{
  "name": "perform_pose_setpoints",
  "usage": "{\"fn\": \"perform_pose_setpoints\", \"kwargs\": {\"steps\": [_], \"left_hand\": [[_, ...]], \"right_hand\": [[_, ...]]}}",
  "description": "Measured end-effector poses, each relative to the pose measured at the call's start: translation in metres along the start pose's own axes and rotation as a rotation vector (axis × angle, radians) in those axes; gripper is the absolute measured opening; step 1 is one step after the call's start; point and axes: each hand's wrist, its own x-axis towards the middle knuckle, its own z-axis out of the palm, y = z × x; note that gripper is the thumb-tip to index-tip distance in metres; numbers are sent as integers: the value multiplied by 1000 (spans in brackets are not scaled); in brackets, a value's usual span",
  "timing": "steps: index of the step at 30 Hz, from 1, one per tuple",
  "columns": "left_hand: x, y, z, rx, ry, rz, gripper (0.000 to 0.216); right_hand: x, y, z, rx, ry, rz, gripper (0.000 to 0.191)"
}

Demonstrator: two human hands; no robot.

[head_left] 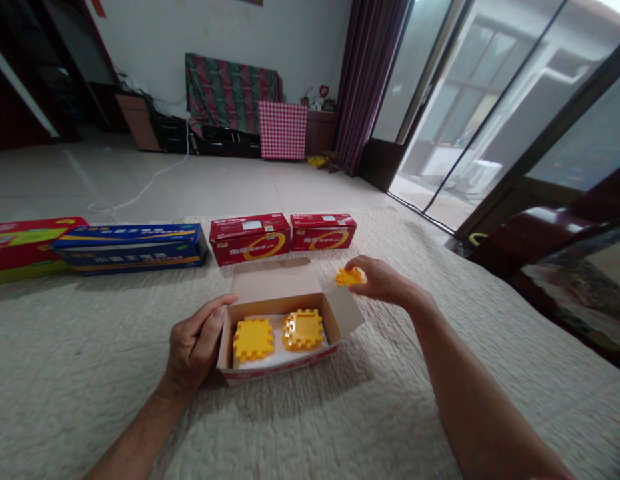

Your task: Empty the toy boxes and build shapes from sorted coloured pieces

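Note:
An open cardboard box (pixel 280 367) stands on the quilted cover in front of me, its flaps folded out. Inside it, on white lining, lie two stacks of yellow notched square tiles: a plain-faced tile (pixel 253 339) at the left and a recessed, shiny one (pixel 304 329) at the right. My left hand (pixel 197 340) grips the box's left wall, thumb and fingers closed on it. Beyond the box's right flap, my right hand (pixel 375 280) pinches another yellow notched tile (pixel 349 277) at or just above the cover; which of the two I cannot tell.
Two red boxes (pixel 251 238) (pixel 323 232) stand behind the open box. Left of them are a long blue box (pixel 135 248) and a red-and-green box (pixel 25 247). The pale quilted cover (pixel 390 413) spreads beneath everything. Farther off are a cloth-draped cabinet (pixel 235 93) and sliding glass doors (pixel 470 107).

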Motion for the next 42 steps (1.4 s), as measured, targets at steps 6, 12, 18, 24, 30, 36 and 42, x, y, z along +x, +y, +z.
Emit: {"fn": "perform_pose_setpoints", "kwargs": {"steps": [6,12,18,24,30,36,42], "left_hand": [[5,-4,-2,46,-13,61,42],[7,-1,1,36,-15,113,44],[8,1,2,-22,-21,111,42],[8,2,2,-59,-30,139,42],[8,0,2,-71,-43,147,41],[7,1,2,-47,-36,147,43],[6,0,0,0,-34,149,44]], "right_hand": [[-10,-3,-20,19,182,-56,34],[-31,-74,-49,154,373,-316,33],[-39,-162,-39,198,169,-425,29],[-32,-182,-15,144,66,-365,30],[-25,-187,0,167,73,-398,31],[-40,-156,-18,272,319,-386,21],[-48,-74,-22,421,679,-112,15]]}}
